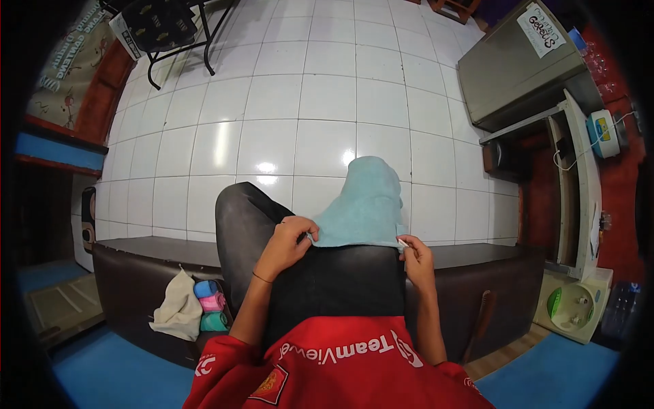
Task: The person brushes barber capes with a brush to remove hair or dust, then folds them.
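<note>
1. The floor [300, 116] of white tiles fills most of the view; a folding table [180, 27] stands at the far end and a grey cabinet [521, 65] at the right.
2. A dark sofa [143, 273] runs across below; the person sits on it with one leg crossed, so that the knee [238, 211] rises to the left.
3. The cloth [364, 204], light blue, lies spread over the lap, its near edge across the thighs and its far end hanging down over the shin. It looks flat and opened out, with no fold made in it yet, so the folding seems to be at its start.
4. Beside the left thigh on the sofa lie a cream cloth [177, 310], loose and crumpled, and some rolled cloths [212, 303] in blue, pink and green. The rolls look done; the cream one looks still to do.
5. The left hand [289, 238] pinches the near left corner of the cloth, fingers closed on the hem.
6. The right hand [417, 259] pinches the near right corner, fingers closed on it likewise.
</note>
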A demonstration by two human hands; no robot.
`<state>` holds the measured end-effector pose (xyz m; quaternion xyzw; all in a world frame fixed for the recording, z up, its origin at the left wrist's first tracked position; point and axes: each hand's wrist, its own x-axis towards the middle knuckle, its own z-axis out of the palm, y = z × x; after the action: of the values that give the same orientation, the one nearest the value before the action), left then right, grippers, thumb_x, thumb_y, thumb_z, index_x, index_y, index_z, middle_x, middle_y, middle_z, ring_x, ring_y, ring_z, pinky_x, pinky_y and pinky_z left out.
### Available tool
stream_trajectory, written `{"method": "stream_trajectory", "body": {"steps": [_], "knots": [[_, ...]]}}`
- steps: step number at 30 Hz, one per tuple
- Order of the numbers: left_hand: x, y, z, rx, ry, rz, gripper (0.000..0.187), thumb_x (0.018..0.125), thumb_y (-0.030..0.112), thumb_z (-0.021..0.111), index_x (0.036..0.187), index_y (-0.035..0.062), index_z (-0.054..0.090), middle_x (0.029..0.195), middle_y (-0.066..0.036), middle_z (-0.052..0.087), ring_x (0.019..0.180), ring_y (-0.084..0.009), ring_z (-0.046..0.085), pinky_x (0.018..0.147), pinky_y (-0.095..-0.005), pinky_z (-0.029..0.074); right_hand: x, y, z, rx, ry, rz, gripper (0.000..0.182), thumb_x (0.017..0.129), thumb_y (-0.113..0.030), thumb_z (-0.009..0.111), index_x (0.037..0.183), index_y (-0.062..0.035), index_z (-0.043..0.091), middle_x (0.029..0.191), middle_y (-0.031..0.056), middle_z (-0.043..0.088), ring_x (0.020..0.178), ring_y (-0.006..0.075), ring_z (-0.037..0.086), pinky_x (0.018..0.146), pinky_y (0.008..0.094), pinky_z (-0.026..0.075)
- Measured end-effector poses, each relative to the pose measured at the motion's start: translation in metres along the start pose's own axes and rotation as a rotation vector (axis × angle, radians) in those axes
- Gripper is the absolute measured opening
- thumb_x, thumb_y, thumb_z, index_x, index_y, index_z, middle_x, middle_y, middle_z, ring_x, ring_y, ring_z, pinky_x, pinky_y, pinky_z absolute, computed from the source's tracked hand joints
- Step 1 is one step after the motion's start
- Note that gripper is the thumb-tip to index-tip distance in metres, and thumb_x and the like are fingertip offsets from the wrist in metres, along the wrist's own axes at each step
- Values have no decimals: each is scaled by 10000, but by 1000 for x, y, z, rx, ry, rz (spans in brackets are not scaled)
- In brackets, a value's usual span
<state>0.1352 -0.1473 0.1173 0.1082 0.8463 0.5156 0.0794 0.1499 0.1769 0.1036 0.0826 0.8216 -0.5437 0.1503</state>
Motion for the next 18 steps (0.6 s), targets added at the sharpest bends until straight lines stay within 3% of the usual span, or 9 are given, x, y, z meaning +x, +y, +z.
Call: {"method": "stream_trajectory", "body": {"steps": [2, 6, 9, 11, 12, 14, 16, 17, 18], "knots": [[2, -1, 0, 3, 3, -2, 171, 732, -49, 578, 868, 43, 625, 942, -87, 674, 928, -231, 627, 846, -310, 460, 0, 8, 3, 219, 108, 67, 176, 944, -111, 558, 1030, -1, 666, 727, -10, 567, 640, 81, 520, 618, 241, 455], [-5, -8, 1, -128, -198, -133, 154, 769, -11, 620, 915, 32, 637, 859, -56, 659, 810, -148, 622, 730, -273, 480, -5, 22, -2, 250, 177, 260, 156, 935, -153, 639, 870, -11, 647, 745, 2, 592, 629, 79, 554, 554, 230, 431], [-7, -12, 6, -181, -213, -181, 130, 812, 38, 661, 940, 20, 644, 784, -39, 634, 712, -97, 587, 652, -250, 473, 3, 54, -4, 204, 167, 327, 135, 930, -161, 652, 934, -33, 611, 756, 1, 604, 605, 78, 553, 533, 241, 434], [-2, -13, 5, -181, -91, -183, 110, 847, 78, 693, 923, 11, 651, 719, -35, 615, 644, -77, 543, 599, -242, 458, 7, 56, -4, 525, 206, 335, 247, 937, -146, 636, 1129, -16, 550, 783, 17, 611, 676, 88, 581, 571, 253, 458], [6, -7, -1, -178, -92, -180, 110, 847, 78, 693, 923, 11, 651, 719, -35, 615, 644, -77, 543, 599, -242, 458, 13, 50, -6, 528, 207, 331, 247, 937, -146, 636, 1129, -16, 550, 783, 17, 611, 676, 88, 581, 571, 253, 458], [23, 8, -13, -10, 121, -232, 102, 848, 71, 696, 916, 6, 657, 716, -30, 614, 649, -67, 537, 597, -237, 455, 36, 21, -17, 694, 293, 234, 405, 935, -84, 612, 1296, -30, 435, 934, 53, 612, 750, 112, 584, 657, 272, 482], [40, 26, -26, -66, 253, -173, 105, 858, 51, 685, 940, -8, 656, 759, -37, 649, 699, -71, 590, 642, -231, 481, 44, -31, -35, 681, 289, 88, 391, 950, -64, 574, 1317, -37, 441, 989, 57, 599, 801, 116, 578, 705, 282, 490], [47, 28, -28, -157, 348, -79, 135, 854, 42, 686, 966, -21, 647, 827, -94, 686, 765, -145, 673, 713, -262, 520, 47, -50, -45, 650, 285, 9, 404, 954, -66, 566, 1336, -40, 437, 973, 52, 595, 794, 114, 573, 707, 278, 490], [50, 34, -29, -159, 344, -81, 135, 854, 42, 686, 966, -21, 647, 827, -94, 686, 765, -145, 673, 713, -262, 520, 47, -64, -52, 620, 280, -69, 417, 958, -68, 558, 1355, -43, 432, 957, 46, 591, 786, 112, 568, 708, 273, 491]]}}
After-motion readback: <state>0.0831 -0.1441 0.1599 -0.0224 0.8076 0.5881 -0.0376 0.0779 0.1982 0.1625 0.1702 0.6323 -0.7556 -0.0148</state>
